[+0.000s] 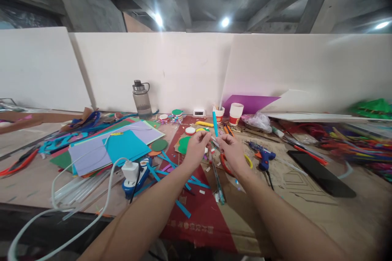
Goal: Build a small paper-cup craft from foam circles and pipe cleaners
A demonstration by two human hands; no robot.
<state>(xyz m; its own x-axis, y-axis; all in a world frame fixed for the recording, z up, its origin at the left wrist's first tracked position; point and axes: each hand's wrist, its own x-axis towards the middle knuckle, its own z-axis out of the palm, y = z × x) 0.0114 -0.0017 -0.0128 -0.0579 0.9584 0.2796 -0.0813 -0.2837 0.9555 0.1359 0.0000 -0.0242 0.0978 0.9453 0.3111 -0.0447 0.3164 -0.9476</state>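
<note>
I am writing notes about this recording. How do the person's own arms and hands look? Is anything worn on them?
Both forearms are bare up to the picture's lower edge: no sleeves show. The left hand and the right hand wear no gloves. No watch, bracelet or ring is visible, though the fingers are too small to be sure about rings.

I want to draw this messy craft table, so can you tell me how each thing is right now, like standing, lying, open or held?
Left hand: raised, fingers pinched on a small piece.
Right hand: raised, pinching the same small piece.
Teal pen: sticking up between the hands.
Water bottle: upright, lid on.
Paper cup: upright, open.
Blue glue gun: lying on its side.
Coloured paper sheets: lying flat, stacked.
Black phone: lying flat, screen dark.
</note>
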